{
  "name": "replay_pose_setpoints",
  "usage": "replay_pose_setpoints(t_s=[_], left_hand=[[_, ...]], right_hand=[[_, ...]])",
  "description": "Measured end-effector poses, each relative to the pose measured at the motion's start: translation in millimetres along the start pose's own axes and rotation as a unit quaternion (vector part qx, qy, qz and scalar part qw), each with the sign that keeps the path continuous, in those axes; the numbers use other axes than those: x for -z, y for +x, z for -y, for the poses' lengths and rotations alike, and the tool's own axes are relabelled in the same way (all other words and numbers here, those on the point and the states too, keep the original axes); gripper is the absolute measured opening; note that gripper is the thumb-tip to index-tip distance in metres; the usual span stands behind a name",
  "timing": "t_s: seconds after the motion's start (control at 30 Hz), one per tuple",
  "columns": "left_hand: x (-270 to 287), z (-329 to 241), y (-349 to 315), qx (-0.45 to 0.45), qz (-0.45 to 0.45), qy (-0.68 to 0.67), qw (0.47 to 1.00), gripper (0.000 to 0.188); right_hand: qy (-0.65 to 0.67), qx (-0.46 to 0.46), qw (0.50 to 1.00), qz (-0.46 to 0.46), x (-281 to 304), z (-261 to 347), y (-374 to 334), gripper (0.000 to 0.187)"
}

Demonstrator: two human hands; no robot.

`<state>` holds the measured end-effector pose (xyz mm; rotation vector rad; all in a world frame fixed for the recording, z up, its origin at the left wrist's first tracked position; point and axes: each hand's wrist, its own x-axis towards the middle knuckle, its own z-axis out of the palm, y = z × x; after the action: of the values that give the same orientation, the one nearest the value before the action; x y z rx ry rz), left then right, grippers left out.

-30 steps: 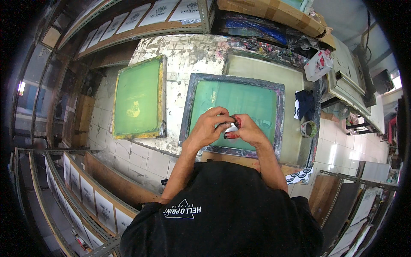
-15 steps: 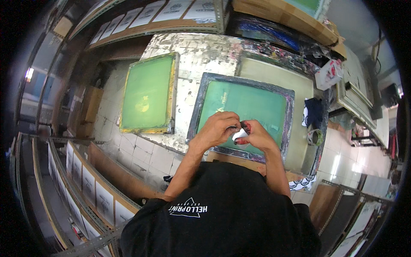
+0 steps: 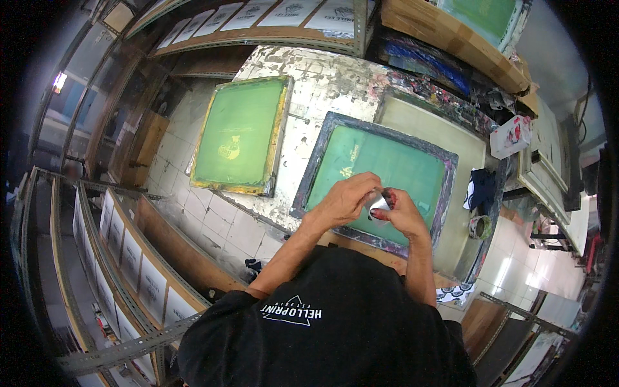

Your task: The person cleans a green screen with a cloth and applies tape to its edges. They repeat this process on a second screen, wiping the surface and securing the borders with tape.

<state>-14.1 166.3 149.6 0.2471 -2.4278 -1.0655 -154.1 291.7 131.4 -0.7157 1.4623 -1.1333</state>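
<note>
Both my hands meet over the near part of a dark-framed printing screen with green mesh and a small pale design. My right hand, its fingers stained dark red, grips a small shiny white-and-silver thing; it may be a roll of tape, but its kind is not plain. The fingers of my left hand are closed and pinch at its left edge. The left fingertips are partly hidden behind it. To the left lies a second, yellow-edged green screen with a pale yellow design.
A larger pale screen lies under the dark-framed one on the paint-worn white table. A dark cloth and a can rest along its right side. Beyond are a red-stained white container and a cardboard box. Shelves with printed sheets stand left.
The view has shifted, so the scene sits farther right. The thing between my hands has turned and shows more of its silvery side. Both hands stay together over the screen.
</note>
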Motion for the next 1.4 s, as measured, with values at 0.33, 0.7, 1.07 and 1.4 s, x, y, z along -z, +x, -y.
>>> replay_pose_setpoints(t_s=[0.33, 0.7, 1.07, 1.4], left_hand=[[0.3, 5.8, -3.8, -0.048, 0.039, -0.002, 0.998, 0.021], [-1.0, 6.0, -1.8, -0.028, 0.037, -0.016, 0.999, 0.027], [4.4, 17.7, -7.3, 0.053, -0.011, -0.171, 0.984, 0.034], [9.1, 17.9, -16.6, 0.197, 0.063, -0.356, 0.911, 0.044]], right_hand=[[0.005, 0.006, 1.0, 0.005, 5.1, 1.0, -0.1, 0.027], [-0.037, 0.022, 0.999, 0.005, 7.2, 1.2, 0.0, 0.024], [0.191, 0.074, 0.978, 0.045, 13.9, -4.4, -6.3, 0.035], [0.182, 0.154, 0.968, 0.076, 12.4, -8.9, -1.9, 0.042]])
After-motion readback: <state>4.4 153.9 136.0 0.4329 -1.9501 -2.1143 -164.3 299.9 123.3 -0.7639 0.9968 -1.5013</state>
